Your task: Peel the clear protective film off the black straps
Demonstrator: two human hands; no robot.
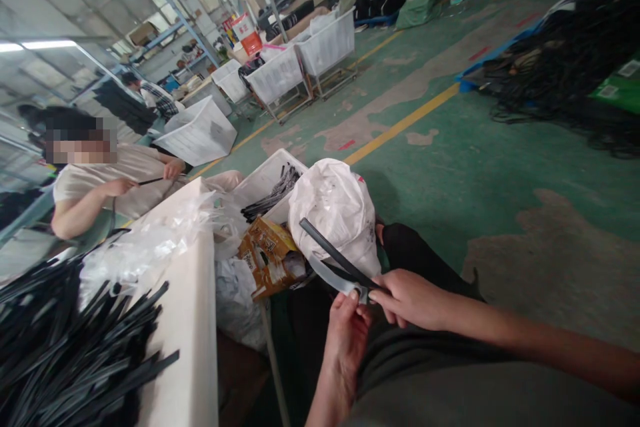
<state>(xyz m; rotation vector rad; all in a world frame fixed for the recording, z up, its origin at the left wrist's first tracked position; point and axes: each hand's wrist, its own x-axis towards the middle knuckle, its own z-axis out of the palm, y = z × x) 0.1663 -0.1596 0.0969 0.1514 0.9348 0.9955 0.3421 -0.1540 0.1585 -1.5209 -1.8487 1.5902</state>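
Note:
My right hand point(413, 297) is closed round a flat black strip point(335, 253), which points up and to the left over my lap. Just below it, the fingers of my left hand point(347, 327) pinch the near end of a curved, whitish translucent strip point(327, 273). Both hands are close together, and the two strips nearly meet there. Whether they are joined is hidden by my fingers. Beyond the strips stands a white plastic sack point(333, 203), its top gathered open.
On the left, a white table point(187, 320) bears a heap of black strips point(75, 340) and clear plastic bags point(150, 240). A white bin point(273, 177) holds more strips beside a brown printed bag point(270, 253). Across the table, a co-worker point(120, 180) handles a dark strip. Wheeled tubs point(277, 73) stand behind.

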